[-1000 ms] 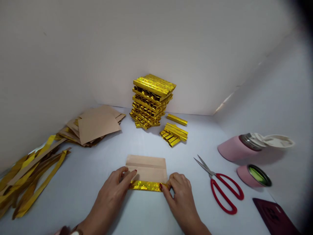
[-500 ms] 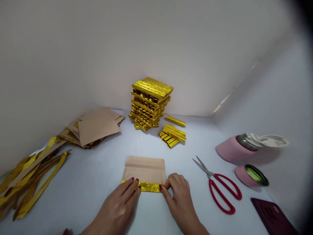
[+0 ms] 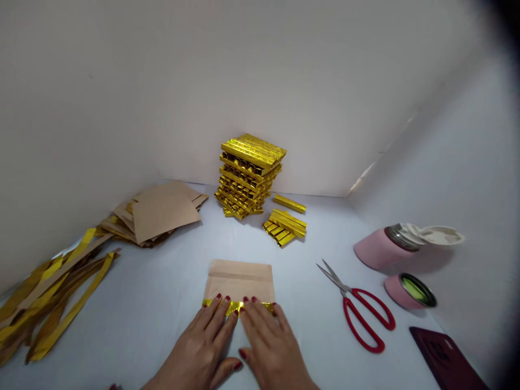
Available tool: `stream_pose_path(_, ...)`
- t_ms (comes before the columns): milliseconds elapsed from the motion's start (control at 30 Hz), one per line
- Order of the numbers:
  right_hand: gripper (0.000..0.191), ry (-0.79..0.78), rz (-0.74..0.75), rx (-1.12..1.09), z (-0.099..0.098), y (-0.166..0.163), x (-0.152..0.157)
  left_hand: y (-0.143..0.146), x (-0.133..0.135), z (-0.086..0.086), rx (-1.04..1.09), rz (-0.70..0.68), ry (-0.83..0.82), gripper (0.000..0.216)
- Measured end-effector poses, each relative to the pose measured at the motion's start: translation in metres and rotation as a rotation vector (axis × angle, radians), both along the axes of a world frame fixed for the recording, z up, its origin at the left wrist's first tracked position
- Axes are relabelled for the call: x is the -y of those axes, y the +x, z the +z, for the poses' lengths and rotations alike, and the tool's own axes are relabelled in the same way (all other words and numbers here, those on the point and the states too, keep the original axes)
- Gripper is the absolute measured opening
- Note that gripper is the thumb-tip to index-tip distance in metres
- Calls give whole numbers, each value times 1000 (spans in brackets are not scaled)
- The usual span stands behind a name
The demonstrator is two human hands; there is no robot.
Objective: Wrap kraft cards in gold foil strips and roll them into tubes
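Note:
A brown paper sheet (image 3: 244,279) lies flat on the table in front of me, with a shiny gold folded strip (image 3: 233,307) along its near edge. My left hand (image 3: 203,341) rests on the left part of that strip, fingers stretched out and pointing away from me. Beside it my right hand (image 3: 270,341) lies flat on the right part, its fingers extended. Both sets of fingertips press on the gold band and cover much of it. Neither hand grips anything.
Behind stands a stack of gold folded tubes (image 3: 249,176), with several loose gold tubes (image 3: 284,227) next to it. Brown sheets (image 3: 166,211) and gold-brown strips (image 3: 60,298) lie left. On the right are red-handled scissors (image 3: 357,309), a pink bottle (image 3: 382,246), a pink cup (image 3: 408,290) and a dark phone (image 3: 444,355).
My right hand has gone from pinching the strip's right end to lying flat on it, closer to my left hand. My left hand stays on the strip. The view has shifted slightly.

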State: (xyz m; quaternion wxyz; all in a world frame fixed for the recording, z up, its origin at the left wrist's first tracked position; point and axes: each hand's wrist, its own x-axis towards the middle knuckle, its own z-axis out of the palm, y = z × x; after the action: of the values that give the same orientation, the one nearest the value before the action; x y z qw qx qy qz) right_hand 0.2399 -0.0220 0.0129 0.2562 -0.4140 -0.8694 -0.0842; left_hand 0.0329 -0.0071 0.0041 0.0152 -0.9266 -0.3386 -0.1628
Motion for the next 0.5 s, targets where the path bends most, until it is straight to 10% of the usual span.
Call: stream_pose_path(500, 37, -82, 3, 230, -2, 22, 11, 1, 1, 12, -63, -2, 31, 55)
